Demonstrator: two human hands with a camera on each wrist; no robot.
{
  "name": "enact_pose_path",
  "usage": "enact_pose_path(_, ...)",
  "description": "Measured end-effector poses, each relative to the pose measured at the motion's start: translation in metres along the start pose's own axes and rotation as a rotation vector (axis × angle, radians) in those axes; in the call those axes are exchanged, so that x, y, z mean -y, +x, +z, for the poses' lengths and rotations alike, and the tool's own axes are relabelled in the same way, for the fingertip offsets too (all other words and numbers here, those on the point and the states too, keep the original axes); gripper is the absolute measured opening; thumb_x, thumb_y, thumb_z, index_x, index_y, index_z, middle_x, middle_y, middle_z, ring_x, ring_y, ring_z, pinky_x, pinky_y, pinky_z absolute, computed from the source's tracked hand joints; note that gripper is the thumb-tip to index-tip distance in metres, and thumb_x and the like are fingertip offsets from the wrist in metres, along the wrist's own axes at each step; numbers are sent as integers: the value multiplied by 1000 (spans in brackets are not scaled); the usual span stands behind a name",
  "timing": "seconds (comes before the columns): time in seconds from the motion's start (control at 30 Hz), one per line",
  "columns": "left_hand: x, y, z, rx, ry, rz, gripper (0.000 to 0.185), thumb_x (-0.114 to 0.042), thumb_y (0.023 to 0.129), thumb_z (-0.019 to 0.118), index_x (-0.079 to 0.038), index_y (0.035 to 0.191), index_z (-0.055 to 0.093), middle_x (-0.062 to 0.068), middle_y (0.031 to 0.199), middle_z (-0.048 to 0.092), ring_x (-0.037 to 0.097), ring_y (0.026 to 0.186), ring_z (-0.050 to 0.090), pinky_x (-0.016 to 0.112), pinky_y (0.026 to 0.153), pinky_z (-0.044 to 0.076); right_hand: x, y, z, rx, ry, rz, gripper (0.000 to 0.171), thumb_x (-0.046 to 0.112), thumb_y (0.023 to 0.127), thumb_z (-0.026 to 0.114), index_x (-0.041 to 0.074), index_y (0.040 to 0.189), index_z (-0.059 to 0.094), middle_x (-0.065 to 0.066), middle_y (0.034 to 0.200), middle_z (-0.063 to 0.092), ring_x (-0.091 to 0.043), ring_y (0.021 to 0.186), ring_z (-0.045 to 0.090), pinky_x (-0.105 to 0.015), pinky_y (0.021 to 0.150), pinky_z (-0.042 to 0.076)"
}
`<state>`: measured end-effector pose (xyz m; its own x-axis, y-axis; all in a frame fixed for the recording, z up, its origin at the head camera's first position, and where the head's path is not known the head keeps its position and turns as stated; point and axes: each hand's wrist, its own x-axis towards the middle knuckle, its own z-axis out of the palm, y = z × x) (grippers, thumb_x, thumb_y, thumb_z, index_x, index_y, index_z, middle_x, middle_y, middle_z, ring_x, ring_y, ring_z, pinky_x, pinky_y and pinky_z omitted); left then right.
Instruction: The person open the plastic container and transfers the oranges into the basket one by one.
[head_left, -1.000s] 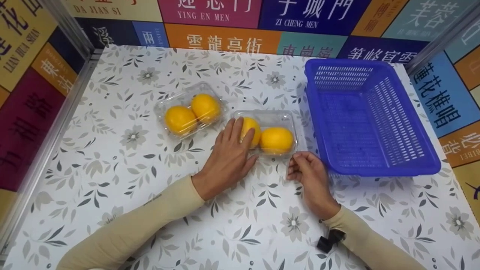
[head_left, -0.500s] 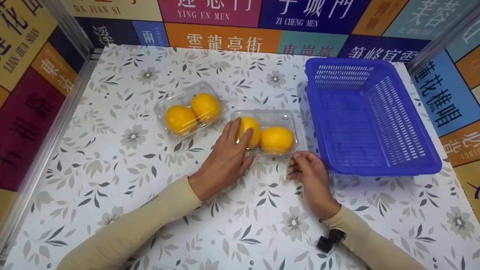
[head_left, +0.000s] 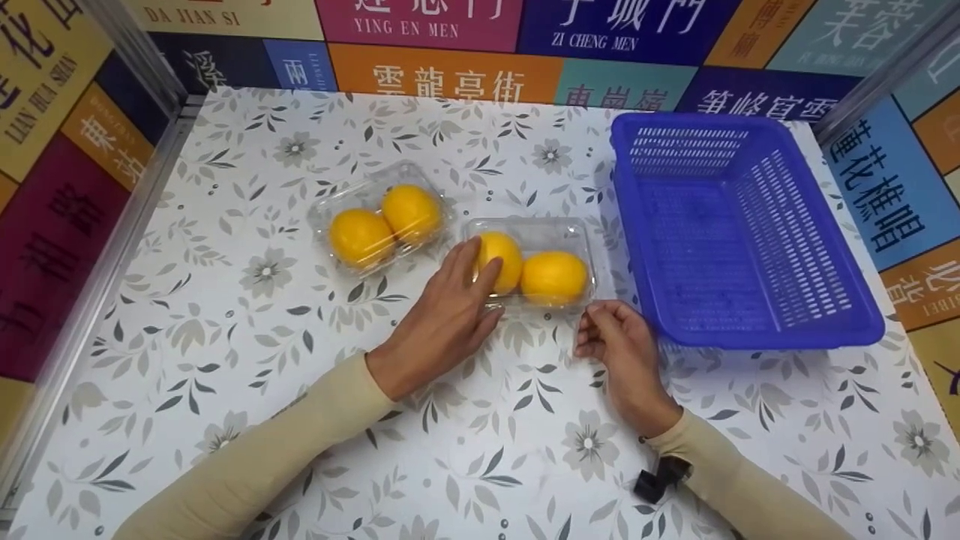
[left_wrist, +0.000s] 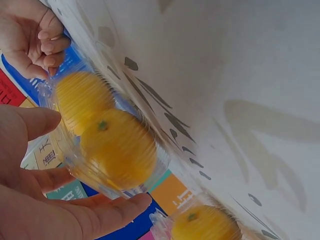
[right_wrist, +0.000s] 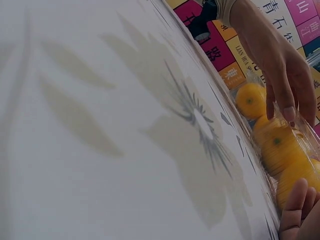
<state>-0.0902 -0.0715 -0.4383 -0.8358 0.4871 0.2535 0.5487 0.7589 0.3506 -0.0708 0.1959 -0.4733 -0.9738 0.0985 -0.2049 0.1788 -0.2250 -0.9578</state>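
Note:
A clear plastic clamshell box [head_left: 555, 234] with two orange fruits [head_left: 553, 277] in it, which look like oranges, lies in front of me. My left hand [head_left: 439, 319] is at its left end, fingers spread and loosely bent, partly hiding one fruit. In the left wrist view, its fingers [left_wrist: 42, 122] stand about the box without closing round it. My right hand [head_left: 626, 352] has its fingers curled, and thumb and forefinger pinch the near right corner of the box. A second clear box [head_left: 375, 187] with two similar fruits [head_left: 361, 238] sits to the left, slightly turned.
A blue plastic basket [head_left: 709, 337] with perforated sides stands at the right, just beyond my right hand, with nothing in it. Panels with lettering [head_left: 450, 79] wall the flower-patterned table [head_left: 247, 360] at the back and sides. A black wrist device [head_left: 661, 480] sits on my right sleeve.
My left hand has drawn back slightly to the left and towards me, off the fruit's top, uncovering more of the box. My right hand and both boxes stay in place.

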Motion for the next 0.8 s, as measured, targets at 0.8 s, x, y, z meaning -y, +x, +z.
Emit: enact_pose_path(0.8,12,-4,-8,-10,-20,102,59,-18,108,70,-1,159,46,33,169,35,46,157,40,52,125,43,4,0,1,2,0,29,15,8,113,53,-6,113,59,-14,95,66,-20,76,64,-28,64,61)
